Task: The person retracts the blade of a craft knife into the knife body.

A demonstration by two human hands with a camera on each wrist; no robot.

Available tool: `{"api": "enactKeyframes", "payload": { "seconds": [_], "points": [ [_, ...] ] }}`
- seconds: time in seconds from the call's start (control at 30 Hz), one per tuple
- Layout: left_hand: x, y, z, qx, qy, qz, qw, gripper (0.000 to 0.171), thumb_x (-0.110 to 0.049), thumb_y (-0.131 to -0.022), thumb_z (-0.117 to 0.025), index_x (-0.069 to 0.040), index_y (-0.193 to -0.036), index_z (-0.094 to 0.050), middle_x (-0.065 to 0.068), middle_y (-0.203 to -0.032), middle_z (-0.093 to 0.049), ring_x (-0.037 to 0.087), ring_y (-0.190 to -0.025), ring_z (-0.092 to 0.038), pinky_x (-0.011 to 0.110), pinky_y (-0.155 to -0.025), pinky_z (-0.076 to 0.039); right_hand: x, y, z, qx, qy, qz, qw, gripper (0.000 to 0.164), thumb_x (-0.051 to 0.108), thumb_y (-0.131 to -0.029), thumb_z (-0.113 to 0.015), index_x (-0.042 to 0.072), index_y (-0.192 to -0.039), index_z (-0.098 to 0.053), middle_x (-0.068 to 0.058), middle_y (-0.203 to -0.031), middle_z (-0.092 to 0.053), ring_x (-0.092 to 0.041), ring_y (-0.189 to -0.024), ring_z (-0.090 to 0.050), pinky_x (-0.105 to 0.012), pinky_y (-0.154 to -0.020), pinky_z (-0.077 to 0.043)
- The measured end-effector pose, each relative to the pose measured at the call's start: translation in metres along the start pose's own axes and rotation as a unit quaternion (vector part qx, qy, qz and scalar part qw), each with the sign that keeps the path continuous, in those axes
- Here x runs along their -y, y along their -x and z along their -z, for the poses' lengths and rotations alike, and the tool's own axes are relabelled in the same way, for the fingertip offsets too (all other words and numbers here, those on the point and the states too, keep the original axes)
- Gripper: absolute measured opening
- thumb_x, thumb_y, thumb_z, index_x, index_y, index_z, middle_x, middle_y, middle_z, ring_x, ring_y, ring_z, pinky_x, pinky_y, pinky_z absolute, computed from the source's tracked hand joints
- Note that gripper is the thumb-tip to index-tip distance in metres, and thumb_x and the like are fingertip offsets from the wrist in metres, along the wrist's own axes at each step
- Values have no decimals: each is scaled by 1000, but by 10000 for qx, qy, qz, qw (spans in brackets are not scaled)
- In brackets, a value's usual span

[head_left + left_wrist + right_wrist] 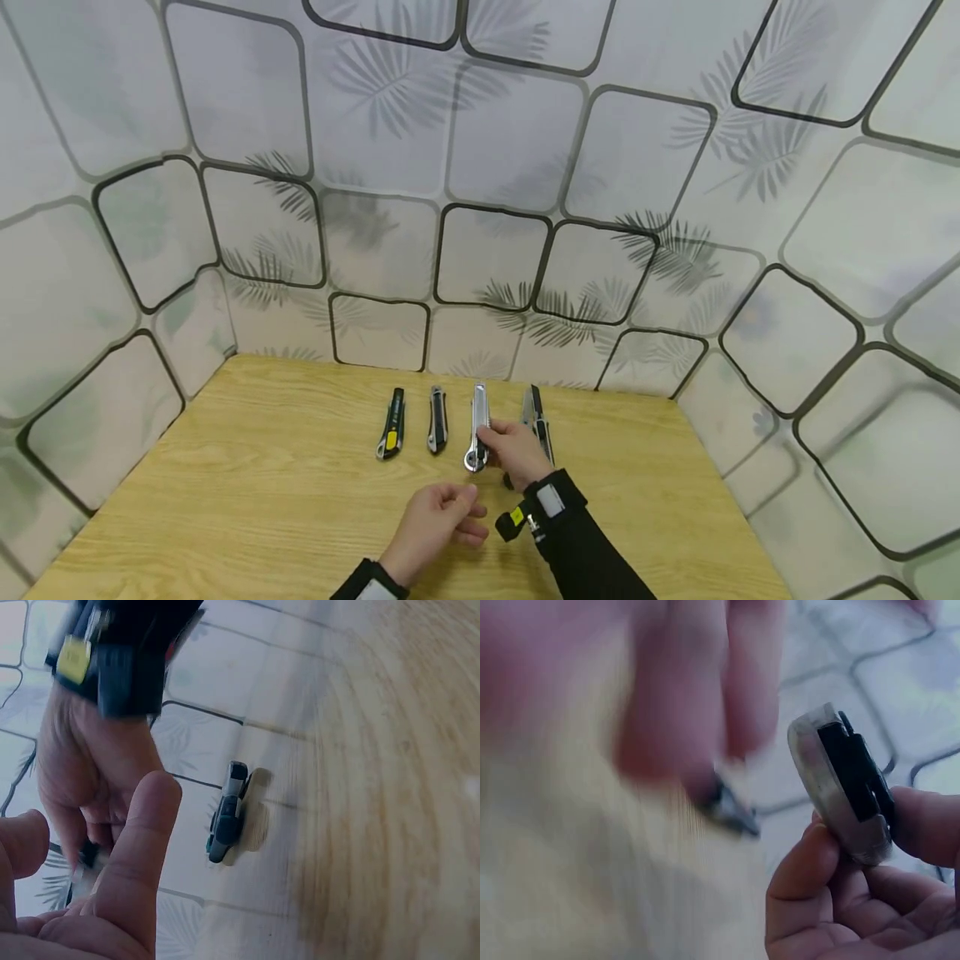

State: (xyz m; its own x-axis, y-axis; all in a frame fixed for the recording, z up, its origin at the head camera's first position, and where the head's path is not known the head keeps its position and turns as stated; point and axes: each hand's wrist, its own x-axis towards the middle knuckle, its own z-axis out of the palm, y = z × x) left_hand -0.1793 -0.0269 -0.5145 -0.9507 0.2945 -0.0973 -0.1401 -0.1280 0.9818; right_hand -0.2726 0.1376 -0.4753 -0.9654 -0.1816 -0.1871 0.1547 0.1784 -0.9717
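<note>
My right hand point(517, 450) pinches a silver box cutter point(477, 417) between thumb and fingers. In the right wrist view, the cutter point(844, 784), with a black slider along its side, is held up off the table. My left hand point(435, 529) is below it, nearer to me, fingers loosely bent and holding nothing. On the table to the left lie a dark box cutter with a yellow slider point(392, 425) and a grey-and-black one point(437, 419). Right of the held cutter, a black-and-silver cutter point(542, 427) and a greyer one point(527, 407) are partly hidden by my right hand.
The cutters stand in a row on a light wood table point(247, 475). Patterned wall covering point(495, 250) rises behind the table's back edge and on both sides. A black wrist strap with a small yellow-marked device point(513, 521) hangs by my right wrist.
</note>
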Motion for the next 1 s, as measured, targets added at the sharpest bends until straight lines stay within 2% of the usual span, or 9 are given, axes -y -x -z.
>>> {"api": "enactKeyframes", "payload": {
  "seconds": [0.13,0.27,0.37,0.5,0.6,0.77,0.8,0.9,1.0],
  "points": [
    [0,2,-1,116,1,79,9999,51,-30,-111,-59,18,-131,-59,27,-113,-77,23,-84,-81,39,-76,-68,0,-28,0,-374,1016,-139,9940,36,19,-106,-66,-7,-131,-70,-5,-93,-73,-8,-73,-64,-24,-67,-57],
    [-2,2,0,153,-40,281,9995,49,-31,-111,-60,14,-131,-61,25,-115,-77,19,-85,-80,38,-77,-68,-4,-47,-3,-614,2092,-211,9757,35,19,-103,-71,-4,-130,-73,-13,-100,-77,-15,-74,-67,-25,-63,-54],
    [-3,2,1,197,-68,362,9991,49,-32,-111,-60,12,-132,-62,24,-116,-77,19,-86,-80,38,-78,-68,-6,-54,-6,-731,2888,-163,9545,35,22,-103,-72,-1,-129,-75,-18,-111,-79,-26,-88,-73,-33,-71,-59],
    [-3,0,3,234,-109,295,9992,49,-32,-111,-60,12,-131,-62,24,-116,-77,20,-87,-81,38,-79,-68,-5,-59,-10,-878,3681,156,9255,35,26,-102,-74,0,-124,-78,-20,-122,-78,-38,-112,-74,-46,-94,-62],
    [-3,0,4,223,-133,236,9994,48,-31,-112,-59,12,-131,-62,24,-116,-77,21,-87,-81,38,-78,-68,-5,-57,-11,-927,3866,377,9168,36,26,-100,-76,-3,-121,-78,-22,-122,-78,-42,-116,-72,-51,-97,-61],
    [-3,0,4,140,-186,165,9996,47,-29,-112,-59,14,-130,-62,25,-113,-77,21,-85,-80,38,-76,-68,-2,-41,11,-926,3528,516,9297,42,26,-102,-73,-6,-129,-73,-25,-122,-76,-41,-112,-73,-51,-94,-61],
    [-3,0,4,118,-192,166,9996,46,-28,-112,-58,15,-130,-62,25,-113,-77,21,-85,-80,38,-76,-68,-2,-38,19,-1024,3530,562,9283,42,26,-103,-71,-6,-131,-71,-25,-122,-76,-40,-111,-73,-50,-93,-61],
    [-4,-1,2,64,-222,187,9996,45,-28,-112,-58,14,-130,-63,24,-112,-78,20,-84,-80,37,-74,-68,-6,-26,51,-1498,3724,623,9138,42,24,-105,-68,-8,-132,-70,-25,-116,-76,-38,-101,-73,-50,-87,-61],
    [-3,-1,2,36,-284,244,9993,44,-28,-112,-58,12,-130,-63,21,-110,-78,19,-82,-79,36,-72,-68,-17,-17,78,-1846,4011,325,8967,44,25,-105,-68,-9,-133,-69,-27,-116,-76,-40,-100,-73,-52,-88,-60]
  ]
}}
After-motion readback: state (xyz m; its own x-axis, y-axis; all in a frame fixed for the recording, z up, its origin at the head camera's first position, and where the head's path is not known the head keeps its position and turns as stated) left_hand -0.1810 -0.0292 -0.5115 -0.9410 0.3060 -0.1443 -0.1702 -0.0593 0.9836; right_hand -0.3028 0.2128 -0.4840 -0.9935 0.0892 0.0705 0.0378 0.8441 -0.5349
